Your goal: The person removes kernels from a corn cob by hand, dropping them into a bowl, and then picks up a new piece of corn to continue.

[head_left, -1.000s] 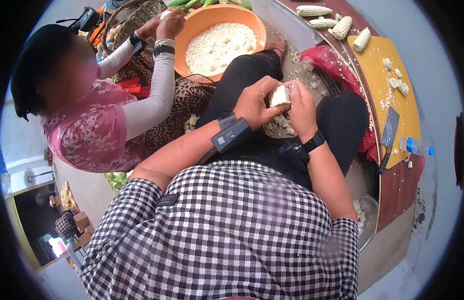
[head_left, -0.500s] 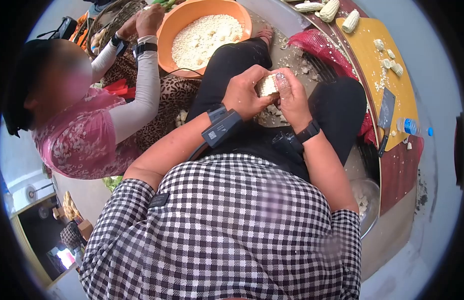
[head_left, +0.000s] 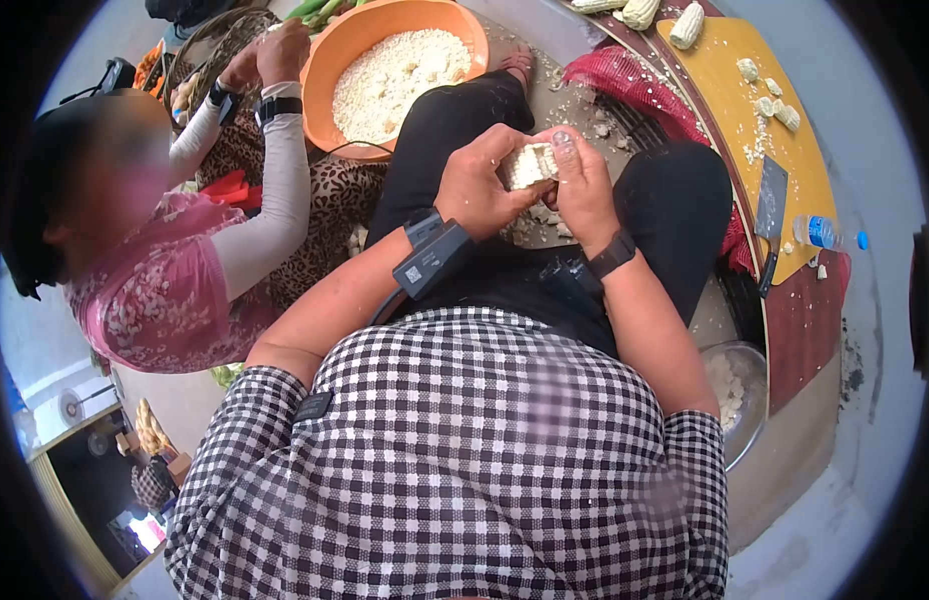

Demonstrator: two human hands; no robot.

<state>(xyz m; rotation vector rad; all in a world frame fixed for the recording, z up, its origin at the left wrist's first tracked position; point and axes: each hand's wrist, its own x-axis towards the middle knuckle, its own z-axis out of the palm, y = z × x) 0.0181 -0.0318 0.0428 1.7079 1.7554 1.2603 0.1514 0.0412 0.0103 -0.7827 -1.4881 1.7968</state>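
Note:
Between my two hands, above my lap, is a short piece of white corn cob [head_left: 530,166] with kernels on it. My left hand [head_left: 482,182] is wrapped round its left side. My right hand [head_left: 583,185] grips the other end, the thumb pressed against the kernels. The fingers beneath the cob are hidden. Beyond my left knee stands an orange basin [head_left: 315,95] holding a heap of loose white kernels [head_left: 405,80].
At the right, a yellow cutting board [head_left: 730,75] bears cob pieces, a cleaver [head_left: 771,205] and loose kernels. A water bottle [head_left: 820,232] lies at its edge. A metal bowl [head_left: 753,440] is by my right elbow. A co-worker [head_left: 165,270] sits at the left, hands raised.
The cob piece has turned slightly in my hands and shows more of its kernels. The view has shifted a little; both hands keep their hold.

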